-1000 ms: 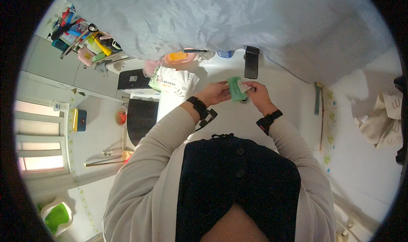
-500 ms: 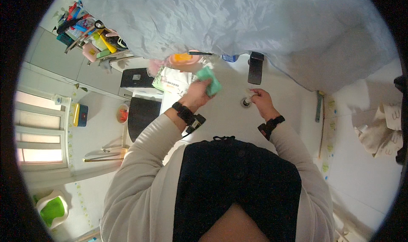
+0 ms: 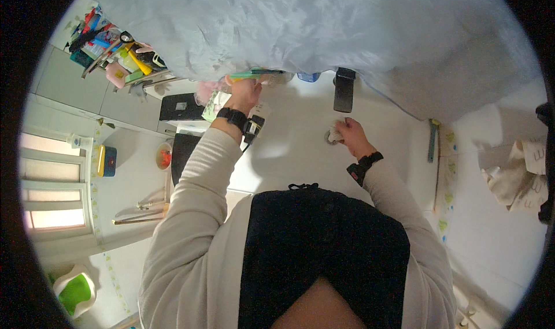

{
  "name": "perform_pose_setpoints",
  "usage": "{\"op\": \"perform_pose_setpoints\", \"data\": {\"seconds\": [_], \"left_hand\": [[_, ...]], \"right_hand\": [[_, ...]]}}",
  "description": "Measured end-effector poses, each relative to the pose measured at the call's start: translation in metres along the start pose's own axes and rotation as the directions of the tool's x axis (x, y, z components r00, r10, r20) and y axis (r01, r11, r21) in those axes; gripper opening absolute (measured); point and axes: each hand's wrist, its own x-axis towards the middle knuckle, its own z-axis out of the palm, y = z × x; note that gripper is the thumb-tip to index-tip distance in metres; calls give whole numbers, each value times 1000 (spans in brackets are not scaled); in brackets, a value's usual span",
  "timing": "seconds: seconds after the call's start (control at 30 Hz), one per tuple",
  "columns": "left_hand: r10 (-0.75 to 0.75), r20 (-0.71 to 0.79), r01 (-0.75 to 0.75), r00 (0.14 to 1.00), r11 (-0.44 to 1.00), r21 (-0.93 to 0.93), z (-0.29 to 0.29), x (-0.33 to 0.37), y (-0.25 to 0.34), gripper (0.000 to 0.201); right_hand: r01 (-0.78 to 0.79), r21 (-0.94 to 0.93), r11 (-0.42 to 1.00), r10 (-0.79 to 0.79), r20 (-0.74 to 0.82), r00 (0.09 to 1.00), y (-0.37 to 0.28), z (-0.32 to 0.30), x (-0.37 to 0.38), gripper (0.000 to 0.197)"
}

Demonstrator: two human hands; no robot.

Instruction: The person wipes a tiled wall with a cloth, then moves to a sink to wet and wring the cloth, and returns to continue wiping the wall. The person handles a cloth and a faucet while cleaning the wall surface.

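Observation:
At the back left of the white sink (image 3: 295, 150), my left hand (image 3: 245, 93) reaches up to the edge of the hanging cloth. Its fingers are closed around a green sponge (image 3: 245, 74), seen nearly edge-on and partly covered by the hand. A pink tray with something orange in it is mostly hidden there now. My right hand (image 3: 355, 136) is low over the drain (image 3: 327, 139), pinching a small crumpled whitish piece (image 3: 335, 132); what it is made of is unclear. Behind this hand stands the dark faucet (image 3: 344, 92).
A pale grey-blue cloth (image 3: 300, 23) hangs across the far side. Left of the sink are a green-and-white packet (image 3: 215, 106), a pink mesh puff (image 3: 209, 91) and a black box (image 3: 180, 106). A crowded shelf of bottles (image 3: 118, 72) is further left. A blue-handled tool (image 3: 432, 141) lies along the right edge.
My left hand has moved away and to the left with the green sponge, reaching the cloth's edge. My right hand stays near the drain, and more of the whitish piece shows.

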Motion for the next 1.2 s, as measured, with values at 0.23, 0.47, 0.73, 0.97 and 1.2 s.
{"op": "perform_pose_setpoints", "data": {"seconds": [0.23, 0.47, 0.73, 0.97, 1.2], "left_hand": [[-633, 90, 457, 769, 446, -770, 17, -52, 113, 43], [-400, 486, 603, 777, 695, -392, 69, -104, 152, 46], [-310, 722, 646, 618, 725, -241, 126, -107, 161, 34], [-256, 494, 330, 831, 941, -67, 138, -95, 145, 22], [-396, 494, 540, 774, 820, -190, 146, -95, 141, 34]], "right_hand": [[0, 164, 986, 8, -46, 999, -6, -8, 23, 24], [56, -75, 996, -53, 52, 997, -14, -3, 19, 24], [111, 19, 994, -111, 8, 994, -3, -6, 25, 32], [122, 88, 989, -129, 85, 988, 0, -18, 11, 27], [35, 208, 978, -34, -6, 999, -11, -7, 8, 21]]}}
